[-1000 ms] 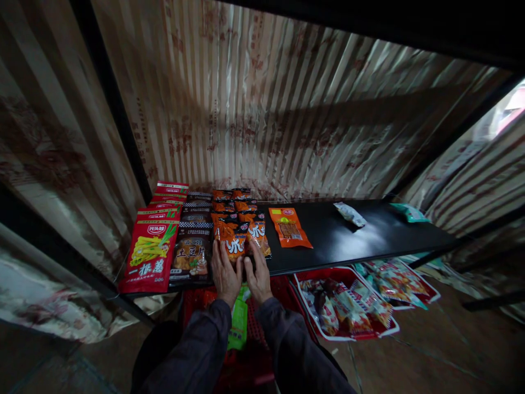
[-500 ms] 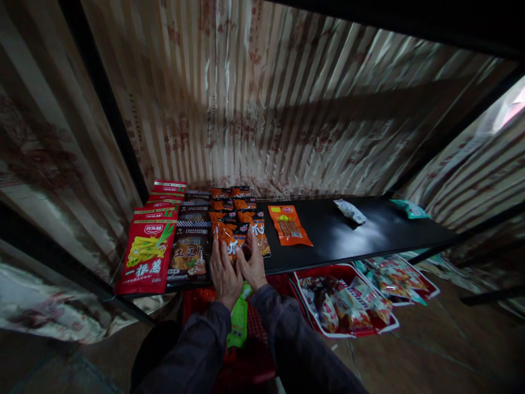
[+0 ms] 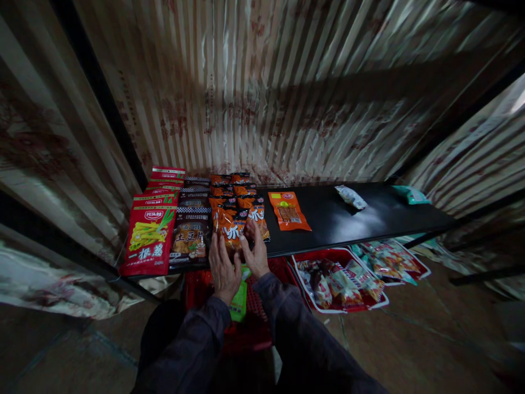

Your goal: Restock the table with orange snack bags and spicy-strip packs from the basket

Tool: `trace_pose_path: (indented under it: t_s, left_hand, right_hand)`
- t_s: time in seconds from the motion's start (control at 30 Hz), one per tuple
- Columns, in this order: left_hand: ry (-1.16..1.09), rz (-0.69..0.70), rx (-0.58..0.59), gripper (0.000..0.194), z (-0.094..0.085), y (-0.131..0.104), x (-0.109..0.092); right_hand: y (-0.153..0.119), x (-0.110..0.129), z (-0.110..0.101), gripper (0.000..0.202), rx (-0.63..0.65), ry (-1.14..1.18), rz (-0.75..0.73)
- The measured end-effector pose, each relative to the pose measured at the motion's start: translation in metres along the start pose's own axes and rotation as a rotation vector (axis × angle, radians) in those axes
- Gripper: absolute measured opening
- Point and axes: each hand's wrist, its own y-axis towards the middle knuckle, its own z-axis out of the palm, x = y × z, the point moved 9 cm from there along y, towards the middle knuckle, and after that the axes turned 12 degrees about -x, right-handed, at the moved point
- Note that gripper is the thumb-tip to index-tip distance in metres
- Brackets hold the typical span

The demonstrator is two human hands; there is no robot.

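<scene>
Both my hands rest at the front edge of a black shelf [image 3: 336, 232], on rows of orange snack packets [image 3: 233, 210]. My left hand [image 3: 223, 268] lies flat with fingers spread on the nearest orange packet [image 3: 230, 232]. My right hand [image 3: 254, 250] touches that packet's right side and the neighbouring orange packet [image 3: 259, 219]. Neither hand grips anything. Left of them lie dark potato-chip packets [image 3: 189, 243] and red packets with green onion print [image 3: 150, 241].
A single orange packet [image 3: 289, 210], a white packet [image 3: 349, 197] and a teal packet [image 3: 406, 194] lie farther right on the shelf. Below stand a red basket [image 3: 254, 323] with a green packet [image 3: 238, 301] and red trays of snacks [image 3: 340, 284]. Striped curtain surrounds the shelf.
My two hands have drawn closer together on the front orange packets. The camera view has shifted slightly upward.
</scene>
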Motion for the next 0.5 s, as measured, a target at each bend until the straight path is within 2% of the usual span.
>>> trace_pose_path:
  t_s: [0.17,0.27,0.4,0.5]
  left_hand:
    - [-0.032,-0.092,0.033,0.051,-0.009,-0.001,0.012]
    - [-0.054,-0.145,0.032,0.046,-0.015,0.011,0.016]
    - [-0.077,-0.272,-0.011,0.040,-0.017,0.054,0.029]
    - [-0.059,-0.443,0.006,0.035,-0.007,0.098,0.052]
  right_hand:
    - [0.002,0.003,-0.008,0.058,-0.025,-0.040,-0.017]
    - [0.006,0.004,-0.011,0.055,-0.027,-0.052,-0.018]
    - [0.021,0.011,-0.018,0.051,-0.033,-0.048,-0.036]
    - [0.045,0.019,-0.021,0.048,-0.026,-0.058,-0.089]
